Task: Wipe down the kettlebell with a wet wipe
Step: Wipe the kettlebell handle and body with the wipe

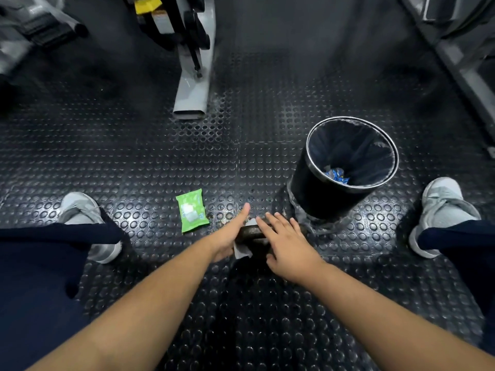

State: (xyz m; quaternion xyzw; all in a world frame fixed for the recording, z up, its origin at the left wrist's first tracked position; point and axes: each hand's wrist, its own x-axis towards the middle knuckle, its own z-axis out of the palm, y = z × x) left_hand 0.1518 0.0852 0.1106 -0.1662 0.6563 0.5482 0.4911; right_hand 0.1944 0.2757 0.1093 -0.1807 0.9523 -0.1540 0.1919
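Note:
A dark kettlebell (253,232) stands on the studded rubber floor between my feet, mostly hidden by my hands. My left hand (230,234) presses a white wet wipe (242,251) against the kettlebell's left side, thumb stretched forward. My right hand (288,245) lies flat on top of the kettlebell with fingers spread, steadying it. A green pack of wet wipes (191,210) lies on the floor just left of my left hand.
A black waste bin (316,188) with a dark liner and blue scraps inside stands just beyond my right hand. Grey shoes (80,210) (442,207) flank the spot. A grey machine leg (191,95) stands farther back, more equipment at both upper corners.

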